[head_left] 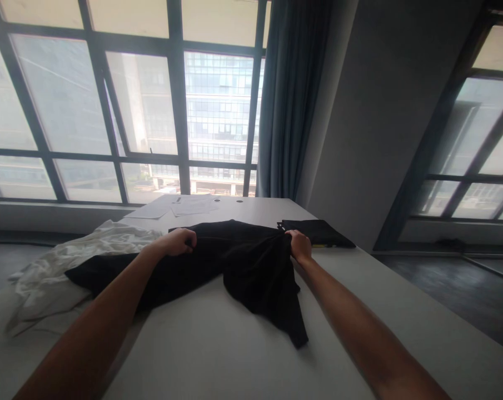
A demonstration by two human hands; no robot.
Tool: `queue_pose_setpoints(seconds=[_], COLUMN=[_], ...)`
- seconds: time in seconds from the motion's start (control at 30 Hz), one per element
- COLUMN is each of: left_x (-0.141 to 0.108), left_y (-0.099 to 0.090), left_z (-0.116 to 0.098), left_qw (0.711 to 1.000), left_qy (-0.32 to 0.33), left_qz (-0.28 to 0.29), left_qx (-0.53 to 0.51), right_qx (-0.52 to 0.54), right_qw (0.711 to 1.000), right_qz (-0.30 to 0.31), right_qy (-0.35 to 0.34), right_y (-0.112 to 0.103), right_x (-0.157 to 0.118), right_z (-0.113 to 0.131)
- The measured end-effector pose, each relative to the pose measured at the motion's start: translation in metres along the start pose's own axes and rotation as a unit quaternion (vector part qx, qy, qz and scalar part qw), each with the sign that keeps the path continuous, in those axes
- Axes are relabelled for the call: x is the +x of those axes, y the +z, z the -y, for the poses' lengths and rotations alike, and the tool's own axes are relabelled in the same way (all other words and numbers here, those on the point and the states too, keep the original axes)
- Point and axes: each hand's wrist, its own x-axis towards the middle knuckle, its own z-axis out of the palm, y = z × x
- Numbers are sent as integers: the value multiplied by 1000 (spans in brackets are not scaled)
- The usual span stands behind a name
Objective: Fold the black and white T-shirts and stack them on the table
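A black garment [234, 250] is spread across the white table [184, 344], partly lifted at its far side. It looks like trousers or a top; its folds keep me from telling which. One long part stretches to the left under my forearm, and another drapes down to the right. My left hand [178, 243] is closed on the garment's upper left part, fingers curled. At the upper right corner, my right hand [300, 246] pinches the bunched cloth.
Crumpled white cloth [105, 239] lies at the table's left side. Beyond my right hand is a flat, dark folded item [326, 233]. Paper sheets [193, 205] rest near the far edge. Behind stand windows, a blue-grey curtain [288, 100] and a pillar [372, 111].
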Motion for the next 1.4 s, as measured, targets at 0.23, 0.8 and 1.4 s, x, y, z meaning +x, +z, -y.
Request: queue_pose_setpoints(seconds=[0.23, 0.8, 1.4], left_x=[-5, -1, -16], left_y=[-7, 8, 6], left_z=[-21, -34, 61], left_qw=[999, 983, 919], left_qy=[18, -112, -325], left_qz=[-36, -92, -215], left_qx=[26, 113, 56], right_qx=[-2, 99, 91], right_qw=[1000, 894, 931], right_qz=[15, 395, 312], right_qy=[-17, -186, -166], right_y=[-5, -23, -36], right_x=[11, -6, -4], right_z=[-30, 50, 53])
